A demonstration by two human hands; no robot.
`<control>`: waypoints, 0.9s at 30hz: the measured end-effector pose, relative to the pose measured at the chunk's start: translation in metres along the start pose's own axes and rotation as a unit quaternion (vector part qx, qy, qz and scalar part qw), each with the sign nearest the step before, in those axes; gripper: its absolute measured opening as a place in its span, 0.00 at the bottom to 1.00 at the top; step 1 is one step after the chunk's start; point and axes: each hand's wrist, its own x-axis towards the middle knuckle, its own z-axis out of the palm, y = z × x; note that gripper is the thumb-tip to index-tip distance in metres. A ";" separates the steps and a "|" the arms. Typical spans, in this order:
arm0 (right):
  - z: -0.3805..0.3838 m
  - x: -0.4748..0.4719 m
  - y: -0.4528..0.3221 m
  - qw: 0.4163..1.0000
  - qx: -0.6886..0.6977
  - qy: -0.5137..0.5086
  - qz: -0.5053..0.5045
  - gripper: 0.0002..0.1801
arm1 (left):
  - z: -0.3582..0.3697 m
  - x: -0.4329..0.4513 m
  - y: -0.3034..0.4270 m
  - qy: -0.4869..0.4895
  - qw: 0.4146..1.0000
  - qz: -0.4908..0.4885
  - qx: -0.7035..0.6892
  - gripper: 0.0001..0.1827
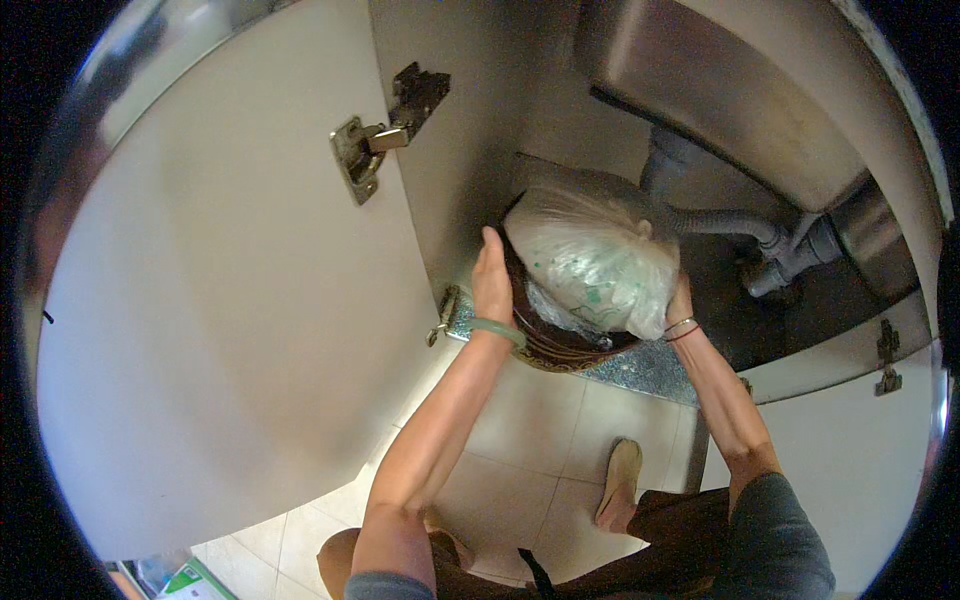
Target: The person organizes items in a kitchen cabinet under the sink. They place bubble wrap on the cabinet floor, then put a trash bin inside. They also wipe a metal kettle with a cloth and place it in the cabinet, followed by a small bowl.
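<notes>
A dark brown bin [559,356] with a gold pattern near its rim sits at the opening of an under-sink cabinet. A knotted, whitish plastic bag [592,262] with green print bulges out of its top. My left hand [493,281], below a pale green bangle, presses flat along the bin's left side, thumb and fingers close together. On the other side my right hand [681,300] reaches around the bag and bin, and most of its fingers are hidden behind them. The bin is held between both hands over the cabinet's silvery floor lining [637,379].
An open cabinet door [240,300] with a metal hinge [367,146] stands on the left; another open door [832,450] is at right. Grey drain pipes [795,255] run beneath the steel sink basin [735,97]. A green-and-white package [193,581] lies on the floor at lower left.
</notes>
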 end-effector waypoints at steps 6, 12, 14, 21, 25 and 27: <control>0.011 0.000 0.000 0.973 0.228 -0.041 0.004 0.22 | 0.013 -0.021 0.010 0.029 0.998 0.027 0.059 0.36; 0.026 -0.008 -0.016 0.971 0.239 -0.018 -0.003 0.20 | 0.008 -0.016 0.018 0.002 0.999 0.024 0.024 0.35; 0.030 -0.012 -0.021 0.968 0.251 -0.026 -0.003 0.19 | 0.011 -0.020 0.019 -0.011 1.000 0.004 -0.016 0.35; 0.021 0.002 -0.016 0.957 0.283 -0.040 0.043 0.20 | 0.017 -0.016 0.034 -0.006 0.999 0.028 0.033 0.33; 0.017 0.005 -0.018 0.971 0.238 -0.026 0.019 0.18 | 0.032 -0.028 0.048 0.054 0.994 0.013 0.090 0.30; 0.016 0.007 -0.025 0.960 0.273 -0.063 0.017 0.19 | 0.040 -0.035 0.051 0.048 0.997 0.006 0.055 0.29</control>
